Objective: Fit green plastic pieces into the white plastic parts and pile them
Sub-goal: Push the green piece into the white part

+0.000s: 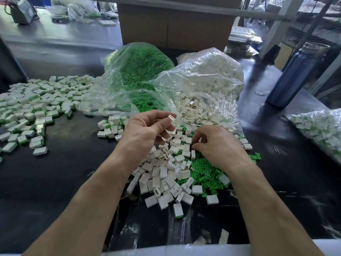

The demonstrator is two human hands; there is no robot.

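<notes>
My left hand (147,130) is raised above the table and pinches one white plastic part (170,119) between thumb and forefinger, its open slot facing right. My right hand (215,143) rests low on the heap of loose white parts (162,174), fingertips curled together at a spot among white and green pieces; what they grip is hidden. Loose green pieces (204,174) lie under and to the right of that hand. A spread of fitted white-and-green parts (36,106) covers the table at the left.
Two open clear bags stand behind the hands: green pieces (140,71) and white parts (206,78). A cardboard box (175,26) is behind them. A blue bottle (293,74) stands right, another filled bag (321,126) at the far right, and paper clips (279,150) lie near it.
</notes>
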